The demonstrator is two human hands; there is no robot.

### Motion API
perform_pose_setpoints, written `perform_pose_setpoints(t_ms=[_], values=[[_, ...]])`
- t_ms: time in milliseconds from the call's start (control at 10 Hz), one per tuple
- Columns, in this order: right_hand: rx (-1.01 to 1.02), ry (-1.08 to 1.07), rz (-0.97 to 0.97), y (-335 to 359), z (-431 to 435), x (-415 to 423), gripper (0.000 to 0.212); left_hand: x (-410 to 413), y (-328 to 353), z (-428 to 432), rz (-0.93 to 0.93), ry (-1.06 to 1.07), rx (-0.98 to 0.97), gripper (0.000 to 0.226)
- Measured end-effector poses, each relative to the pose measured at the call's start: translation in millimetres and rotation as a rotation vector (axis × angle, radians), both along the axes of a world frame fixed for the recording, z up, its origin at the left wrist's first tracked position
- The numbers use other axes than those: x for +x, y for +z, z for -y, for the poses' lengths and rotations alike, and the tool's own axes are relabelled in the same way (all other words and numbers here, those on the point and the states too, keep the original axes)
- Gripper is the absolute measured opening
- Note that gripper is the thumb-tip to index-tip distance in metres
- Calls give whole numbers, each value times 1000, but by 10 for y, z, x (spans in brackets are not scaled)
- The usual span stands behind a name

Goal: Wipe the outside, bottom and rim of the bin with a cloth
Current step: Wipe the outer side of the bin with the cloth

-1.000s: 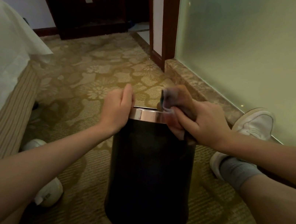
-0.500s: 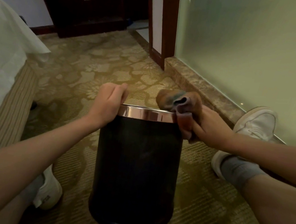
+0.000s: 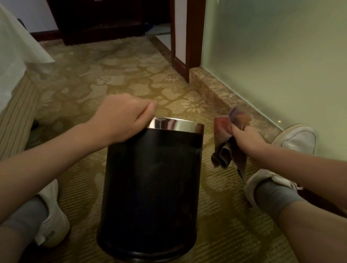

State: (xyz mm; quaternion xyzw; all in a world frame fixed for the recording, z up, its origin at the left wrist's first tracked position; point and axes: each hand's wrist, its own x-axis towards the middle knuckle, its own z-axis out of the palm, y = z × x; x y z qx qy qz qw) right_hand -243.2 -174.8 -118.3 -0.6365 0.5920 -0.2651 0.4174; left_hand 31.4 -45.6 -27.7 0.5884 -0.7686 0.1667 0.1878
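So the bin (image 3: 152, 185) won't tip, I guess, left hand (image 3: 122, 121) grips its rim (image 3: 178, 125); bin sits on carpet (image 3: 241, 244) btw. the shoes (image 3: 294, 137). Right hand (image 3: 246, 140) squeezes the cloth (image 3: 222, 132) just beside it, not touching.

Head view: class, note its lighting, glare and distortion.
Head view: dim, yellowish light; the bin body reads as near-featureless black; its metal rim shows bright glare; the wide-angle lens slants the door frame.

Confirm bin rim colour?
Shiny silver metal rim on a black bin; head view.
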Motion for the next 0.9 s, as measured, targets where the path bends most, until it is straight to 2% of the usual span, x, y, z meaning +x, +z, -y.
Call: perform_pose_setpoints(t_ms=[100,200,400,500,600,700,800,900], values=[[-13,-20,-51,46,-16,6,44,-383,-42,67,-57,66,112,56],[25,-10,-27,42,-31,4,50,-451,-123,109,-60,131,77,50],[15,22,103,-29,-317,174,52,-167,-34,177,-293,141,282,47],[-90,13,174,281,-535,630,57,-92,5,185,-328,122,376,45],[-192,-60,108,350,-716,863,61,-103,1,187,-346,122,380,47],[-179,-103,94,-76,-1194,847,53,-84,-24,175,-367,133,350,47],[101,-287,183,-249,-1244,741,46,-52,-41,164,-355,118,365,48],[174,-17,-113,-414,-1213,705,39,9,-54,165,-352,75,378,40]])
